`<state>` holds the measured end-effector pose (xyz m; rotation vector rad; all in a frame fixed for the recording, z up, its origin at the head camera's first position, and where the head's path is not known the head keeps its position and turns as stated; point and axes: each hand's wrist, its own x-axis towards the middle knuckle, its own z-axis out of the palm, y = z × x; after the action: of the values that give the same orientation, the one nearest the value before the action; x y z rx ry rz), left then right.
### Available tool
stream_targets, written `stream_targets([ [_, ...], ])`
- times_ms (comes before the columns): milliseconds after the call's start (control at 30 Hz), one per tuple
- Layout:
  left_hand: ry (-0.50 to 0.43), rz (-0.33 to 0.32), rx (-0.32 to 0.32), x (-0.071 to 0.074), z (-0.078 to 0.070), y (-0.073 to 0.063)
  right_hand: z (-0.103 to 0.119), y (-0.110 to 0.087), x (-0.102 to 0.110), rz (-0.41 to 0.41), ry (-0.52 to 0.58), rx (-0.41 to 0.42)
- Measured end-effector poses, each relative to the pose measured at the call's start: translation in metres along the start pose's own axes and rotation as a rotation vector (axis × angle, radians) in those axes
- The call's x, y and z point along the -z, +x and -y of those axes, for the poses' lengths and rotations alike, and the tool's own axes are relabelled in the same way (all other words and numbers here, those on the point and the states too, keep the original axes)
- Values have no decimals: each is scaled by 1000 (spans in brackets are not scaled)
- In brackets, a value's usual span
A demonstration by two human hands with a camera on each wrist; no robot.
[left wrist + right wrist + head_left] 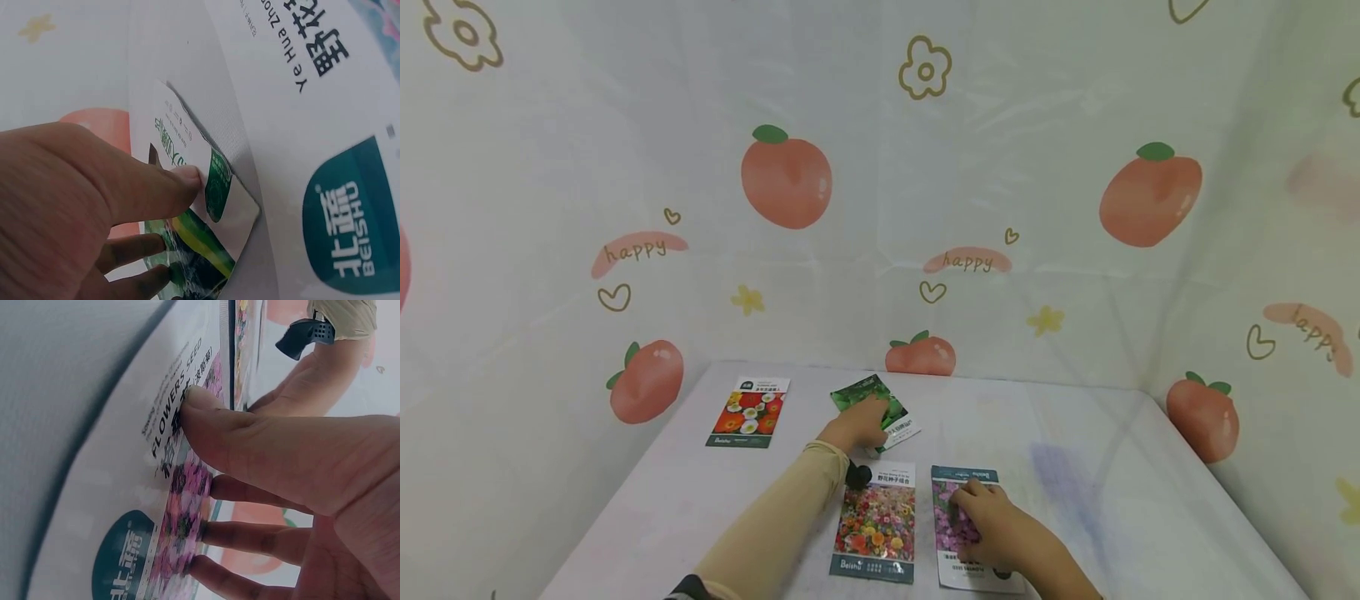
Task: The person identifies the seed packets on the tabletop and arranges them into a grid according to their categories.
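Observation:
My left hand [859, 422] reaches over a green seed packet [901, 428] lying askew at the back middle of the table. In the left wrist view, its thumb and fingertips rest on the face of that packet [219, 178]. Nearer, my right hand [996, 525] is over a seed packet with pink-purple flowers [945, 512], which lies with its white end towards me. The right wrist view shows thumb and spread fingertips touching the printed face of this packet [119, 487]. Between the two forearms lies a wildflower seed packet [874, 525], upright to me.
A packet with red, orange and white flowers [748, 414] lies at the table's back left. The white-covered table [1000, 421] ends at a hanging cloth [850, 292] printed with fruit. A bluish stain [1067, 483] marks the right side.

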<state>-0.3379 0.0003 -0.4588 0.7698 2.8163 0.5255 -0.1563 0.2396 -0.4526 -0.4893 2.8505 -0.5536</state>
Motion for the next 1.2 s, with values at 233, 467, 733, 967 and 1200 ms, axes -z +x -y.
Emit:
stream_targets([
  [233, -29, 16, -1, 2, -3, 1, 0, 0, 1, -7, -3, -2],
  [467, -48, 42, -35, 3, -5, 1, 1, -1, 1, -18, -9, 14],
  [733, -64, 53, -37, 1, -6, 2, 0, -2, 2, -13, 6, 27],
  [967, -105, 15, -49, 0, -6, 3, -1, -2, 2, -10, 9, 24],
  [1200, -63, -62, -91, -6, -4, 0, 1, 0, 1, 7, 9, -12],
])
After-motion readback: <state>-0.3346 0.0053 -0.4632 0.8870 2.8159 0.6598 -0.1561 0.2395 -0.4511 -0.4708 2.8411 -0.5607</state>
